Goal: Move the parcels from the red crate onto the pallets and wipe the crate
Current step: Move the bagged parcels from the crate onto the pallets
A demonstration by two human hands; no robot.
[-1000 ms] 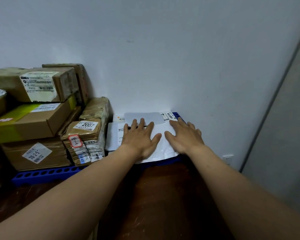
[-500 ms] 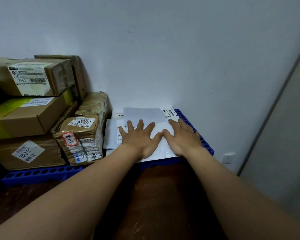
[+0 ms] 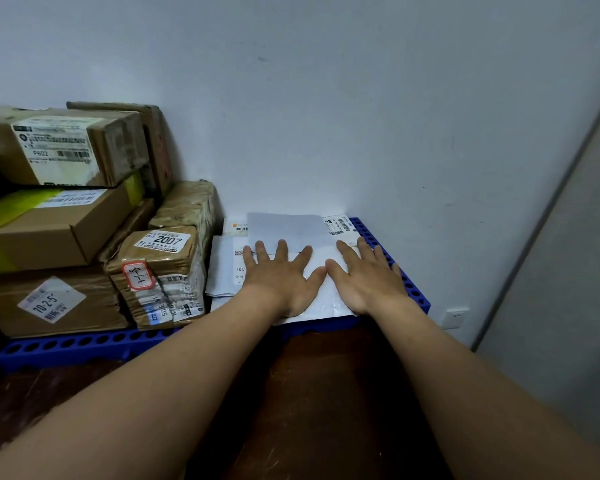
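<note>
One blue pallet (image 3: 409,289) carries everything here, running under both hands and on past the left one, where a stack of cardboard boxes (image 3: 49,230) stands, with a taped bundle (image 3: 160,268) near its little-finger side. The white parcels (image 3: 321,294) lie flat on the pallet directly under the palms. Several of them overlap, and a grey mailer (image 3: 286,228) sits just beyond the fingertips, by the wall. The left hand (image 3: 279,275) and right hand (image 3: 368,275) both rest spread and flat on the top parcel, fingers straight, thumbs almost touching, gripping nothing.

The step looks like settling the pile. To do it well, press evenly through both palms so the slippery mailers lie level. Square the near edge, which sits at the pallet's front below the wrists. Then lift both hands straight up so nothing slides with them.

The red crate is nowhere in view, so neither the number of parcels left in it nor any wiping can be judged. The hands cover too much of the pile to count the mailers in it. The boxes run out of frame beyond the left forearm, and the small print on the labels is unreadable
</note>
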